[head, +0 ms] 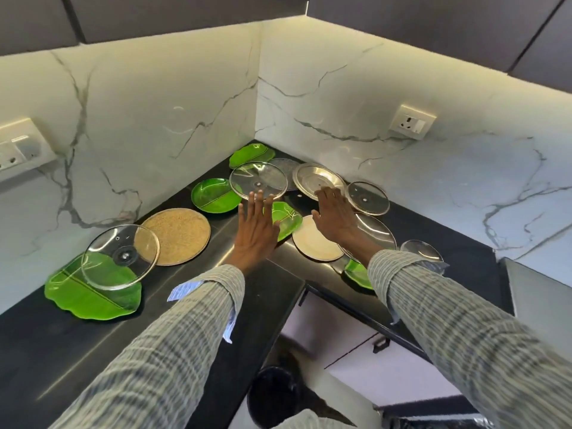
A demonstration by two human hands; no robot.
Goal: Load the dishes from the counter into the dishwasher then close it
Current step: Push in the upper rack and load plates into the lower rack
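Hands are reaching flat over the dark counter, fingers straight and holding nothing: left hand pointing at the glass lid just beyond its fingertips, right hand lying over the steel plate's near rim.

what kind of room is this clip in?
Most likely a home kitchen: a dark L-shaped counter strewn with green leaf-shaped plates and clear glass pot lids, white marble-look backsplash, dark wall cabinets above.

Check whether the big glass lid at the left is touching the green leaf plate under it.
Touching: the head view shows the glass lid lying on the green leaf plate, its rim overlapping it.
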